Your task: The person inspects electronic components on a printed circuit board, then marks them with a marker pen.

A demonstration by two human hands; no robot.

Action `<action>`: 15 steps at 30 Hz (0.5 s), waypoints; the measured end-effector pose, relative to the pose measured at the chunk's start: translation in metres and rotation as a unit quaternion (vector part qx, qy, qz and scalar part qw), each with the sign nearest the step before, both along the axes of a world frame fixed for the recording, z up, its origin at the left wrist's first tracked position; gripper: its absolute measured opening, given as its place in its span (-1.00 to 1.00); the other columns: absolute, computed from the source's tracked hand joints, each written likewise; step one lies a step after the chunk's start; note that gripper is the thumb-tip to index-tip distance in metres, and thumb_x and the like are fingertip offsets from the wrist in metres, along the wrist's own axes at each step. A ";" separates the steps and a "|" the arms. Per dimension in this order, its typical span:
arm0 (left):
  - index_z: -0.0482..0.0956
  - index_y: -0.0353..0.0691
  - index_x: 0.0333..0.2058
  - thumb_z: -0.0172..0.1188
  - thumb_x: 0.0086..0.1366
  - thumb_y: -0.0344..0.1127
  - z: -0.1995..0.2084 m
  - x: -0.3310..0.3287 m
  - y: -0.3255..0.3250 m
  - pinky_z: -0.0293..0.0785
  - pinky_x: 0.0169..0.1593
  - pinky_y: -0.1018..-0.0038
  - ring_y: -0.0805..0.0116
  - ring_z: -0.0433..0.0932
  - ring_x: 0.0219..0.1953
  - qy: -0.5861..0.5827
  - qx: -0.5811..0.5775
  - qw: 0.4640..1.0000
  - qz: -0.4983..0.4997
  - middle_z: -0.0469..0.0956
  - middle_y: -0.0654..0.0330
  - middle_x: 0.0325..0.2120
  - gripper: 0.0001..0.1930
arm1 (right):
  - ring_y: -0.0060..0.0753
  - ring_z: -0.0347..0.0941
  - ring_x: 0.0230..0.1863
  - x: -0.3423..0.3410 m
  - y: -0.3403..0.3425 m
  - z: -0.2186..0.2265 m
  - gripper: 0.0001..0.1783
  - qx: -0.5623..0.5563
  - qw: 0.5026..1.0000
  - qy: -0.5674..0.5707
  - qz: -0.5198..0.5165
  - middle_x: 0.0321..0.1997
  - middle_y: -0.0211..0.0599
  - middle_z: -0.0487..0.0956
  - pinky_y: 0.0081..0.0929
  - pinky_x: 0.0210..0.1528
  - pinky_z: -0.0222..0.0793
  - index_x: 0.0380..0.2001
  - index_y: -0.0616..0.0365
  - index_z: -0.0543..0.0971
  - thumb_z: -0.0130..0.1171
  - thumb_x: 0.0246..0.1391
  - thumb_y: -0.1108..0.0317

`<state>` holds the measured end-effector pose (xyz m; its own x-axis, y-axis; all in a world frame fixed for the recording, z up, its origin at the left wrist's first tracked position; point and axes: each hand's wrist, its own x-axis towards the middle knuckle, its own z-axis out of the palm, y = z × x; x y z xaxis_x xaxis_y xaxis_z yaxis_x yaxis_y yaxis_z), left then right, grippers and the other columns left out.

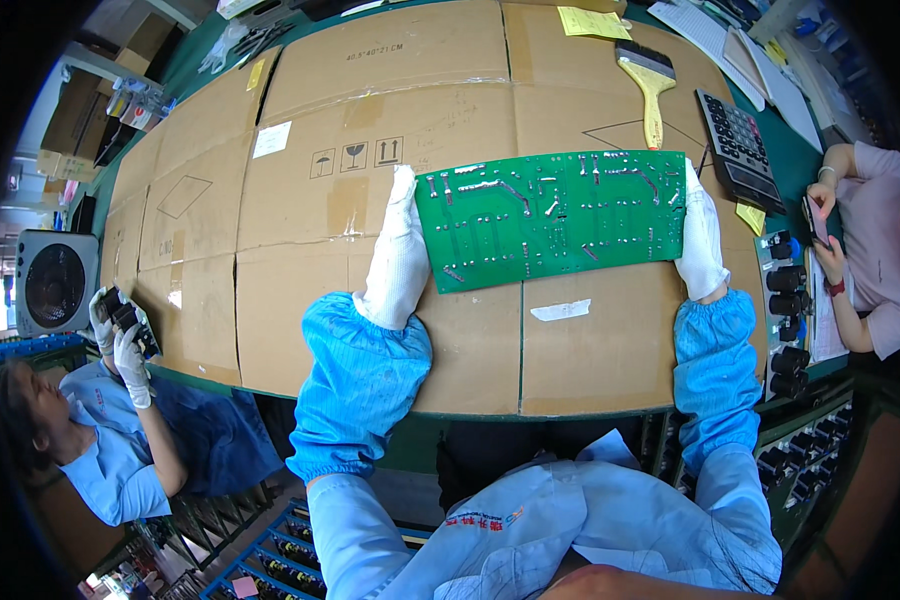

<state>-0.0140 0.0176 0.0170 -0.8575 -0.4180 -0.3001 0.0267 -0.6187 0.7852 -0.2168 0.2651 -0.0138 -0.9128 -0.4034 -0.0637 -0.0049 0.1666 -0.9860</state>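
Between my two hands I hold a long green circuit board point(555, 225), its soldered side facing up toward me. White gloves cover both hands. At the board's left end, my left hand point(398, 250) is closed on the short edge; its fingertips are mostly hidden behind the board. My right hand point(702, 240) grips the opposite short edge in the same way. The board is held over the cardboard-covered table, with its right end slightly higher in the picture than its left. Blue sleeve covers reach from my wrists up both forearms.
Flattened cardboard point(300, 220) covers the table. Beyond the board lie a wide brush point(652, 85) and a black calculator point(738, 150). A tray of black components point(787, 315) stands at right. A co-worker at left holds a dark part point(130, 322) near a fan point(56, 283); another person sits at right.
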 end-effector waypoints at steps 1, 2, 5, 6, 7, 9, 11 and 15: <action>0.39 -0.33 0.13 -0.27 0.43 0.24 0.002 0.000 0.001 0.23 0.26 0.35 0.22 0.41 0.11 -0.001 -0.009 1.000 0.002 0.46 0.05 0.08 -0.30 | -0.65 0.39 -0.25 0.000 0.000 -0.001 -0.42 -0.003 1.000 0.005 -0.004 -0.22 -0.36 0.54 -0.60 -0.17 0.37 0.05 0.32 0.47 -0.29 0.40 0.01; 0.39 -0.33 0.13 -0.27 0.43 0.24 0.004 -0.001 0.002 0.23 0.26 0.35 0.22 0.41 0.11 -0.001 -0.009 1.000 0.002 0.46 0.05 0.08 -0.30 | -0.65 0.39 -0.25 0.000 0.000 0.000 -0.42 -0.003 1.000 0.005 -0.004 -0.22 -0.36 0.54 -0.60 -0.17 0.37 0.05 0.32 0.47 -0.29 0.40 0.01; 0.38 -0.33 0.13 -0.27 0.43 0.25 0.005 0.000 0.003 0.22 0.26 0.35 0.22 0.40 0.12 -0.001 -0.019 1.000 0.004 0.45 0.04 0.09 -0.29 | -0.66 0.39 -0.27 0.003 -0.003 0.002 -0.41 -0.007 0.999 0.035 -0.009 -0.24 -0.38 0.55 -0.61 -0.19 0.36 0.00 0.33 0.50 -0.27 0.39 -0.02; 0.38 -0.33 0.14 -0.27 0.42 0.25 0.004 -0.001 0.003 0.22 0.26 0.35 0.21 0.40 0.12 -0.003 -0.018 1.000 0.009 0.45 0.04 0.08 -0.29 | -0.66 0.38 -0.27 0.004 -0.003 0.007 -0.41 0.001 1.000 0.024 -0.001 -0.25 -0.38 0.55 -0.61 -0.19 0.36 -0.01 0.34 0.50 -0.26 0.39 -0.02; 0.38 -0.33 0.14 -0.28 0.42 0.25 0.003 -0.001 0.003 0.22 0.26 0.35 0.21 0.40 0.12 -0.005 -0.016 1.000 0.014 0.45 0.04 0.08 -0.29 | -0.66 0.38 -0.27 0.005 -0.003 0.010 -0.40 0.009 1.000 0.012 0.007 -0.26 -0.39 0.55 -0.61 -0.19 0.36 -0.02 0.34 0.50 -0.25 0.38 -0.03; 0.38 -0.33 0.14 -0.28 0.42 0.25 0.005 -0.001 0.004 0.22 0.26 0.35 0.21 0.40 0.12 -0.007 -0.019 1.000 0.013 0.45 0.04 0.08 -0.28 | -0.66 0.38 -0.27 0.004 -0.003 0.009 -0.40 0.002 1.000 -0.004 0.003 -0.26 -0.39 0.55 -0.61 -0.20 0.36 -0.02 0.34 0.50 -0.25 0.38 -0.03; 0.38 -0.33 0.14 -0.28 0.42 0.26 0.006 -0.001 0.004 0.22 0.27 0.35 0.21 0.40 0.12 -0.009 -0.022 1.000 0.013 0.46 0.04 0.08 -0.28 | -0.67 0.38 -0.27 0.003 -0.002 0.006 -0.40 -0.005 1.000 -0.021 0.000 -0.26 -0.39 0.55 -0.62 -0.20 0.36 -0.01 0.33 0.50 -0.25 0.38 -0.03; 0.39 -0.33 0.14 -0.28 0.41 0.27 0.003 0.000 0.001 0.23 0.26 0.35 0.21 0.41 0.12 -0.007 -0.020 1.000 -0.002 0.46 0.04 0.08 -0.27 | -0.68 0.38 -0.31 0.004 -0.003 0.003 -0.40 -0.017 1.000 0.009 -0.008 -0.29 -0.41 0.54 -0.64 -0.25 0.35 -0.04 0.32 0.52 -0.25 0.38 -0.05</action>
